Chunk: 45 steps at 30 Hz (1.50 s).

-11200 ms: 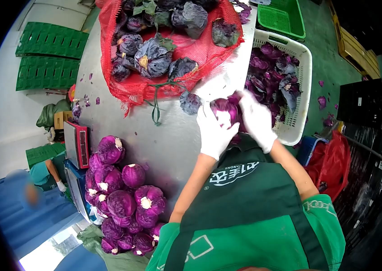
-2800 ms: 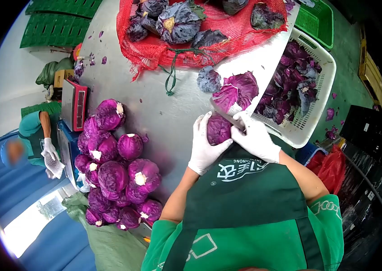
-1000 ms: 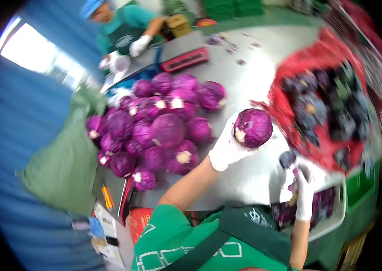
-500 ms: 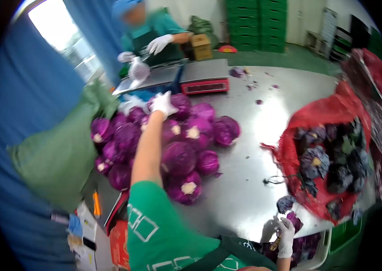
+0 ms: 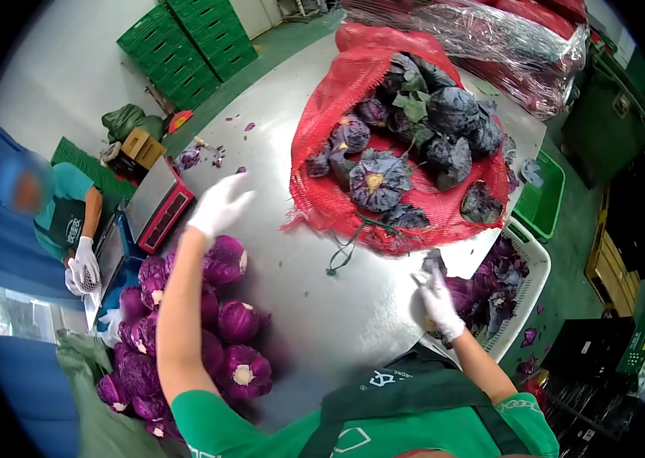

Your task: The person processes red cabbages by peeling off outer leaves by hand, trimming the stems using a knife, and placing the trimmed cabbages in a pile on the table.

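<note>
My left hand, in a white glove, is stretched out over the steel table with its fingers apart and nothing in them. Below it lies a heap of trimmed purple cabbages, several with pale cut stems showing. My right hand, also gloved, is at the table's near right edge with its fingers curled. A dark cabbage leaf is at its fingertips; what lies within its grip is hidden. Just beside it stands a white crate holding purple leaves.
A red mesh sack of untrimmed cabbages lies open on the steel table. A red scale stands at the left, beside a co-worker. A green crate sits beyond the white one.
The view has swung to the right. My left hand has moved off the cabbage heap and is now above the table. My right hand stays by the white crate.
</note>
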{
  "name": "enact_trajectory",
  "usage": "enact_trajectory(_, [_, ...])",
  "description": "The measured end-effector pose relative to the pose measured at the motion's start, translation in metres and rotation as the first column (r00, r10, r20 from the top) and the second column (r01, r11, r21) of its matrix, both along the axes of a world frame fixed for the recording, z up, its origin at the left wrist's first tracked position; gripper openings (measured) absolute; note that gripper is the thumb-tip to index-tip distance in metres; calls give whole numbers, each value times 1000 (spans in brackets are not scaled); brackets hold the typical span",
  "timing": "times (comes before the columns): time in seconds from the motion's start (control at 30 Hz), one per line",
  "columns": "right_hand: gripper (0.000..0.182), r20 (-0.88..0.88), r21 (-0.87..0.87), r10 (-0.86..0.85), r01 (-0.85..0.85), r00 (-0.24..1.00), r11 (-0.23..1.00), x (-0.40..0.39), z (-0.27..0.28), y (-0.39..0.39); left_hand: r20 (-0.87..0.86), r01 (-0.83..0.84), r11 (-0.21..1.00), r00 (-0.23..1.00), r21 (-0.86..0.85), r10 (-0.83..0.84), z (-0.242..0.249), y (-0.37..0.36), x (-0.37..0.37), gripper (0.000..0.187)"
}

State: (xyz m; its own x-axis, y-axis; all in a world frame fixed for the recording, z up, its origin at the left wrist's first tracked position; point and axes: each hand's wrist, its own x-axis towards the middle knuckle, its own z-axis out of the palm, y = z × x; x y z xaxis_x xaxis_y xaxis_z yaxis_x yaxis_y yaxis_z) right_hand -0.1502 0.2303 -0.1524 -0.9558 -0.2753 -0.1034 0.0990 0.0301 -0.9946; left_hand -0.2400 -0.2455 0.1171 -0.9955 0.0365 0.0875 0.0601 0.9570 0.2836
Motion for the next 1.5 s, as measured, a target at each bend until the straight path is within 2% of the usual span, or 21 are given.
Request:
enact_trajectory(0.07, [64,5,144,-102,100,995,984,-3,4,61,133,148,976,976,162,-170,-4,85,-39,45])
enact_trajectory(0.17, [41,-288,398,-425,511,858,762,2,-14,146,-124,346,897,938,276,-323,-74,154,-111,33])
enact_trajectory(0.23, [36,-308,287,-483,564,820,774,5,18,154,-75,243,917,970,316,-231,-110,185,-156,38])
enact_trajectory(0.3, [35,-60,67,-571,574,819,816,10,46,138,-46,76,933,997,352,-64,-168,190,-199,45])
enact_trajectory(0.37, [34,-6,52,-485,484,875,873,18,70,119,212,-94,854,977,512,-20,-220,177,-236,47])
enact_trajectory(0.43, [32,124,18,-445,447,887,894,23,68,102,84,100,850,982,517,-167,-163,206,-188,45])
enact_trajectory(0.5, [31,215,-4,-385,395,898,919,20,63,83,-168,316,919,945,234,-282,-148,218,-145,38])
enact_trajectory(0.57, [32,212,-2,-300,307,930,952,3,63,61,-277,179,955,955,237,-111,-104,257,-78,40])
enact_trajectory(0.6, [34,220,20,-281,284,934,959,-11,73,50,-138,27,961,990,275,12,-97,264,-55,40])
enact_trajectory(0.7, [49,354,-16,-275,299,894,954,-43,96,15,-145,83,877,989,473,-16,-123,255,-11,34])
enact_trajectory(0.83, [81,201,158,-112,80,973,984,-47,88,-9,-357,-5,995,933,100,40,-115,263,40,29])
enact_trajectory(0.87, [87,170,213,-89,51,981,976,-46,94,-16,-346,-8,995,937,104,44,-122,262,48,29])
enact_trajectory(0.97, [103,269,321,-20,-70,963,945,-43,97,-32,-202,49,784,974,619,98,-142,258,82,42])
enact_trajectory(1.03, [110,-17,290,-50,53,999,956,-33,74,-45,-89,-55,816,988,575,129,-136,254,106,44])
enact_trajectory(1.07, [111,59,401,63,-82,996,913,-33,107,-43,-79,-73,838,987,541,137,-142,254,118,55])
enact_trajectory(1.17, [92,-303,632,195,43,933,774,-20,105,-51,-3,-214,729,959,651,285,-169,246,141,94])
enact_trajectory(1.23, [77,-202,516,191,-61,961,854,-24,110,-55,-57,-133,676,966,725,251,-183,242,134,106])
enact_trajectory(1.27, [66,-217,496,126,-2,968,868,-22,108,-59,-47,-70,502,975,862,217,-183,242,124,106])
enact_trajectory(1.37, [44,-121,219,-20,47,992,975,-17,91,-50,-56,-29,603,991,797,123,-171,249,122,101])
enact_trajectory(1.43, [41,-277,455,-45,173,960,873,-3,102,-25,9,-32,744,999,668,36,-149,270,131,104])
enact_trajectory(1.5, [44,-372,446,-129,299,919,843,13,119,-1,165,-99,762,986,640,-11,-147,295,138,109])
